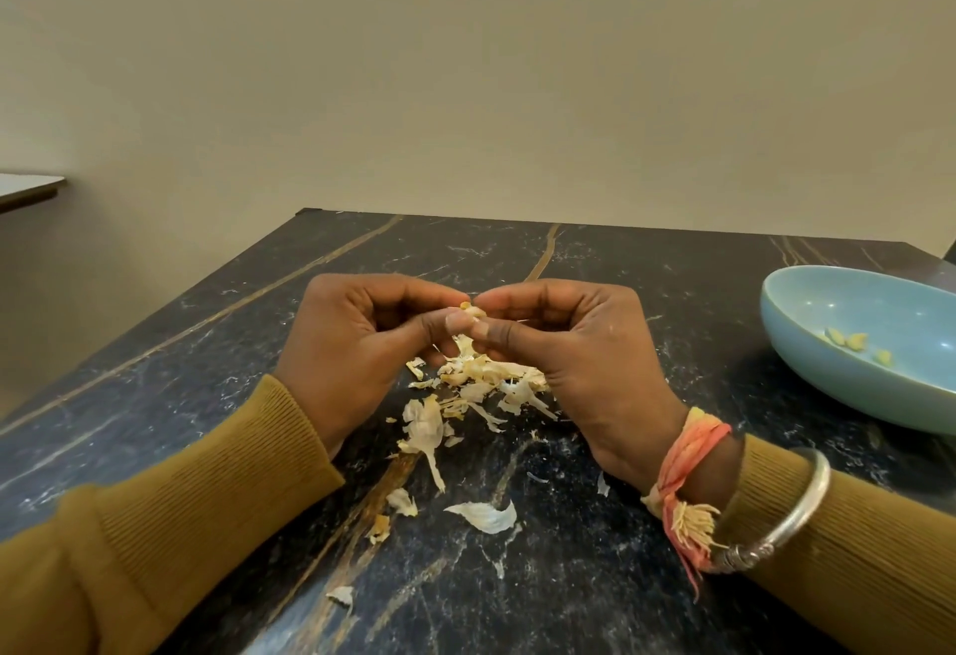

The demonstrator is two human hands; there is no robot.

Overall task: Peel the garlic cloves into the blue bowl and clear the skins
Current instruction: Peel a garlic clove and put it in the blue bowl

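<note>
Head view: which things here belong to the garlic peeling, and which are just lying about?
Belonging to the job: garlic clove pinched between left hand and right hand; blue bowl holding peeled cloves; loose skins on the table.
Just there: silver bangle and orange thread, both worn; pale ledge at far left.

Your left hand (352, 344) and right hand (569, 349) pinch one garlic clove (467, 314) above the skins (476, 385) on the dark table (207, 370); peeled cloves (848, 341) lie in the blue bowl (807, 370).
</note>
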